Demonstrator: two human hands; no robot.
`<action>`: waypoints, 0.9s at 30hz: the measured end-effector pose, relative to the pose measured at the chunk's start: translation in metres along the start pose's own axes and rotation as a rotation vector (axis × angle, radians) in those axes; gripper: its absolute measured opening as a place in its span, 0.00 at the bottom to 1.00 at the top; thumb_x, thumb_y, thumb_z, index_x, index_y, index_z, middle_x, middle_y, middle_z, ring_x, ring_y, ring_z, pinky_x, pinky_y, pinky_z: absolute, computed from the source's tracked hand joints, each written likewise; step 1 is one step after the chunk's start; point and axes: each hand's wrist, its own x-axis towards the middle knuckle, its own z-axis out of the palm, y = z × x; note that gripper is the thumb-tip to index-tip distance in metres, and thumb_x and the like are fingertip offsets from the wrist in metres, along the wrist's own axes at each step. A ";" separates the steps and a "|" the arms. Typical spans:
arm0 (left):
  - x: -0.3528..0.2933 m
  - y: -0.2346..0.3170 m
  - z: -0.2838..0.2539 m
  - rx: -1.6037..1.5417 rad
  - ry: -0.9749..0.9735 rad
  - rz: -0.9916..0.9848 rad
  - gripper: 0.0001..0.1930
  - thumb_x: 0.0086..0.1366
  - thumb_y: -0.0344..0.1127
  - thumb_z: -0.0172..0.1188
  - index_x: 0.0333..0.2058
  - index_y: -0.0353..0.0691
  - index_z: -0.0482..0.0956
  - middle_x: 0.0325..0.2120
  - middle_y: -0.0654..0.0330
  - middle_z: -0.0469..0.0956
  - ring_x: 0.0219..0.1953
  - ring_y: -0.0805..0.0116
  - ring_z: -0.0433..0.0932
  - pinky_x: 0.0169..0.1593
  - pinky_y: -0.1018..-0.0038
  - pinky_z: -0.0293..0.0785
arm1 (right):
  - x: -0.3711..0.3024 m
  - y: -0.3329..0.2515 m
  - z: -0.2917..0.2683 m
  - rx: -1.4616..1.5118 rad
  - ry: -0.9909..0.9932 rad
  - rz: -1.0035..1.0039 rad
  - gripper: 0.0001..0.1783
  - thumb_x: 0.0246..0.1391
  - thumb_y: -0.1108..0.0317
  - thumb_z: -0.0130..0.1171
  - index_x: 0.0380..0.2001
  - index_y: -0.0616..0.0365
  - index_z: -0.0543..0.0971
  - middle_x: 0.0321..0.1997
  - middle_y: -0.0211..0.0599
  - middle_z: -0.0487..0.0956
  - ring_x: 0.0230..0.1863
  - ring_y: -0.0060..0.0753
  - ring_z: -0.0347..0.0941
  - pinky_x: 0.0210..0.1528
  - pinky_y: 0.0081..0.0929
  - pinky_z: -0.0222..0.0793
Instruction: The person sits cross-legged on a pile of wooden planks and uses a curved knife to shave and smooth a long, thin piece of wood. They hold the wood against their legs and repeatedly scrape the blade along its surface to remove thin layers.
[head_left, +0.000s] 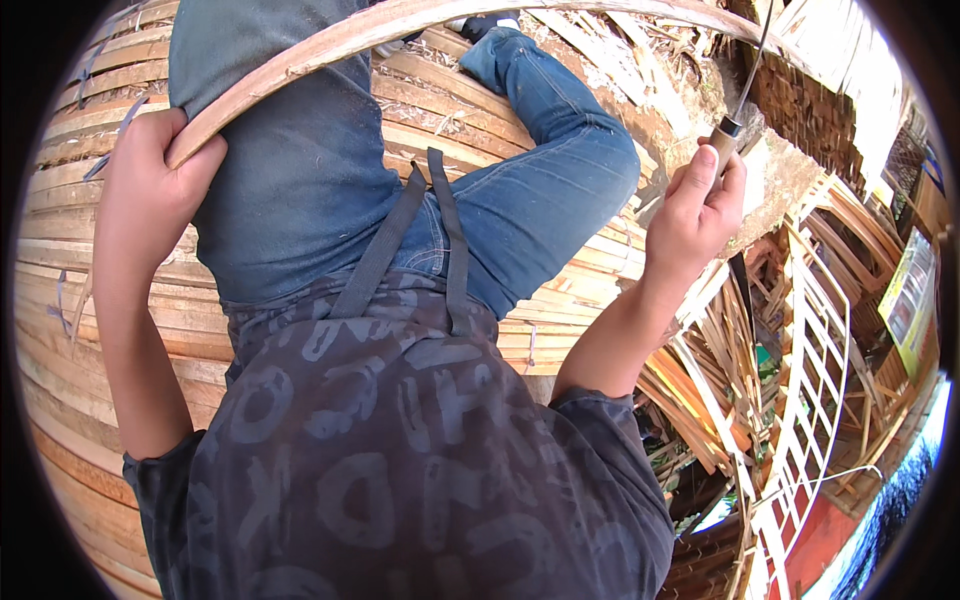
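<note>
My left hand [150, 185] grips one end of a long bent bamboo strip [420, 25] that arches across the top of the view above my legs in blue jeans [540, 190]. My right hand [697, 205] is closed on the wooden handle of a knife [735, 110], its thin blade pointing up toward the strip. I am sitting on a pile of split bamboo slats [90, 260]. My dark patterned shirt fills the lower middle.
Stacked bamboo slats [60, 420] lie under and left of me. Loose bamboo strips and scraps [720, 380] pile up at the right, beside a white ladder-like frame [815, 360]. A low block wall [800, 100] stands at upper right.
</note>
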 end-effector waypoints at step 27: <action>0.005 -0.034 0.019 0.051 0.273 0.200 0.30 0.52 0.55 0.66 0.16 0.32 0.66 0.11 0.49 0.65 0.15 0.58 0.64 0.23 0.65 0.61 | -0.046 -0.004 -0.010 0.767 -0.275 0.127 0.11 0.68 0.60 0.43 0.49 0.49 0.64 0.22 0.39 0.70 0.13 0.21 0.58 0.16 0.18 0.58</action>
